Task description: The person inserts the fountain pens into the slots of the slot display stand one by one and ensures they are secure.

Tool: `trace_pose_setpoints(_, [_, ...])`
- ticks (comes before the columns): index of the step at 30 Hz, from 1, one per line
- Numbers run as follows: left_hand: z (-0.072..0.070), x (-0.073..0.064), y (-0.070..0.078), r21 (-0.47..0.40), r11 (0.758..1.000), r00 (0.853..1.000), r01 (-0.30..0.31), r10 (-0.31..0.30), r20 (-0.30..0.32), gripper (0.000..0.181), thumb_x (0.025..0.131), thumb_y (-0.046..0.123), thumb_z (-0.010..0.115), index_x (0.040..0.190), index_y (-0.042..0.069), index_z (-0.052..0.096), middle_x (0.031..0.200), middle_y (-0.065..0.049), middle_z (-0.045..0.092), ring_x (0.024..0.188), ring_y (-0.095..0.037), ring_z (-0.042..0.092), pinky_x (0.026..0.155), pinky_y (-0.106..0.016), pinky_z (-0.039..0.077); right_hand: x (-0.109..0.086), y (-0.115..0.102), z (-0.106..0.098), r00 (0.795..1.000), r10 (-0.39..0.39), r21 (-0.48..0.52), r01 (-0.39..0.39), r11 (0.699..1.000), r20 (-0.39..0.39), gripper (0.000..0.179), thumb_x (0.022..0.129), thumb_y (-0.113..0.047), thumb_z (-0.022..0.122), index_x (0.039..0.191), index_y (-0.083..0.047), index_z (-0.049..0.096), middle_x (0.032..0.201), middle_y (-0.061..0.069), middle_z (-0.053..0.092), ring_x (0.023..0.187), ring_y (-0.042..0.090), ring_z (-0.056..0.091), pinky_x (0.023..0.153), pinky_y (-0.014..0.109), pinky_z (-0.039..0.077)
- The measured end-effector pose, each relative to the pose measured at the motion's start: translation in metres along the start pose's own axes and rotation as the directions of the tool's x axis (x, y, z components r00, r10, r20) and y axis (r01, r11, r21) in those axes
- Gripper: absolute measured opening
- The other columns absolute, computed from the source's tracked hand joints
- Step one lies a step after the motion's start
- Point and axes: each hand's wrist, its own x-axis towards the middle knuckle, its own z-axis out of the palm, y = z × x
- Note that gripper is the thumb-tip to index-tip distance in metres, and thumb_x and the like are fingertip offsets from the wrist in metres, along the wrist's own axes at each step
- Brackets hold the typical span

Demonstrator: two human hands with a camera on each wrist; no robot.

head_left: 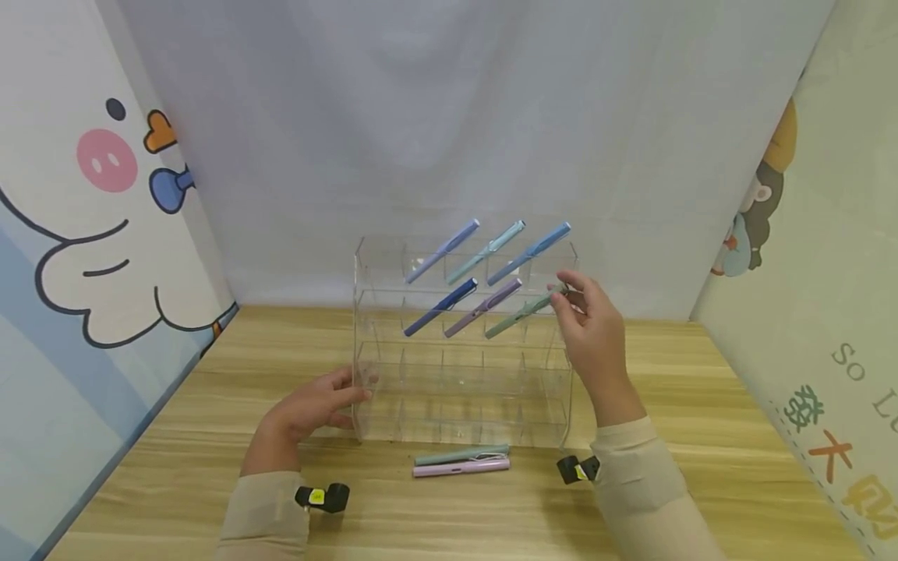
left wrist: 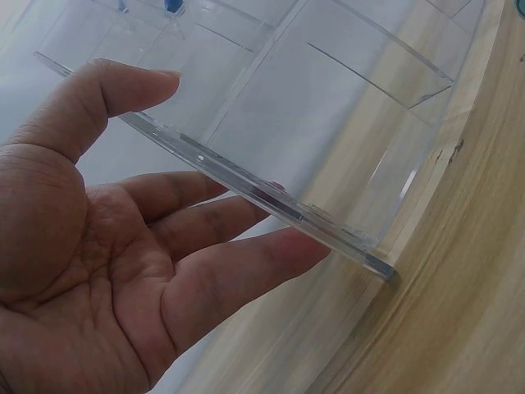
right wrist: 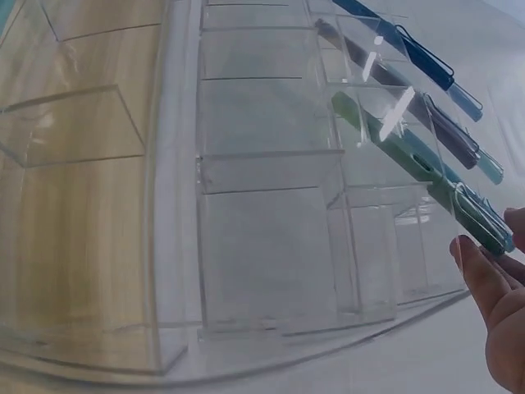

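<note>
A clear acrylic pen rack (head_left: 459,379) with stepped tiers stands on the table. The right hand (head_left: 592,319) pinches the capped upper end of a green pen (head_left: 521,314), which leans in the second tier from the top. Beside that pen lean a purple pen (head_left: 484,308) and a dark blue pen (head_left: 440,308). On the top tier are a periwinkle pen (head_left: 443,251), a pale aqua pen (head_left: 486,252) and a blue pen (head_left: 529,253). With loosely extended fingers, the left hand (left wrist: 107,254) touches the rack's left side panel, its thumb near the panel's front edge.
A pale green pen (head_left: 461,454) and a pink pen (head_left: 461,467) lie on the wooden table (head_left: 659,491) just in front of the rack. Behind the rack hangs a pale curtain (head_left: 456,117). Printed panels (head_left: 793,312) flank the table.
</note>
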Motion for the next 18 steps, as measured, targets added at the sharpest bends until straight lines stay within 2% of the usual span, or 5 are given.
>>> trace_pose_setpoints(4, [0.000, 0.002, -0.002, 0.004, 1.000, 1.000, -0.006, 0.006, 0.006, 0.067, 0.097, 0.029, 0.061, 0.154, 0.015, 0.029, 0.152, -0.015, 0.036, 0.129, -0.033, 0.049, 0.095, -0.047, 0.053, -0.002, -0.004, -0.018, 0.998, -0.041, 0.003, 0.041, 0.999, -0.047, 0.036, 0.097, -0.008, 0.060, 0.132, -0.003, 0.054, 0.126, 0.009, 0.064, 0.109, 0.021, 0.067, 0.084, 0.011, 0.052])
trace_pose_setpoints(8, [-0.001, 0.002, -0.002, 0.010, 1.000, 1.000, -0.008, 0.008, 0.004, 0.067, 0.097, 0.031, 0.062, 0.153, 0.016, 0.030, 0.151, -0.014, 0.038, 0.126, -0.032, 0.052, 0.096, -0.048, 0.052, -0.004, -0.014, -0.038, 0.995, -0.064, 0.092, 0.071, 0.993, -0.070, 0.039, 0.097, -0.002, 0.058, 0.135, -0.002, 0.050, 0.125, 0.011, 0.062, 0.108, 0.015, 0.066, 0.083, 0.017, 0.055])
trace_pose_setpoints(13, [-0.001, 0.001, -0.003, 0.000, 1.000, 1.000, 0.004, -0.004, 0.006, 0.068, 0.097, 0.032, 0.062, 0.154, 0.016, 0.029, 0.153, -0.014, 0.035, 0.129, -0.033, 0.049, 0.096, -0.047, 0.052, -0.012, -0.024, -0.057, 0.996, -0.076, 0.202, 0.083, 0.976, -0.043, 0.046, 0.095, 0.006, 0.055, 0.139, 0.001, 0.042, 0.126, 0.015, 0.056, 0.108, 0.015, 0.065, 0.082, 0.019, 0.056])
trace_pose_setpoints(18, [-0.002, 0.002, -0.003, -0.003, 1.000, 1.000, 0.008, -0.008, 0.013, 0.072, 0.096, 0.034, 0.064, 0.155, 0.016, 0.027, 0.154, -0.016, 0.033, 0.129, -0.033, 0.050, 0.096, -0.046, 0.052, -0.023, -0.027, -0.074, 0.995, -0.102, 0.285, 0.092, 0.954, 0.019, 0.051, 0.092, 0.014, 0.053, 0.140, 0.008, 0.037, 0.129, 0.017, 0.052, 0.110, 0.018, 0.063, 0.083, 0.018, 0.055])
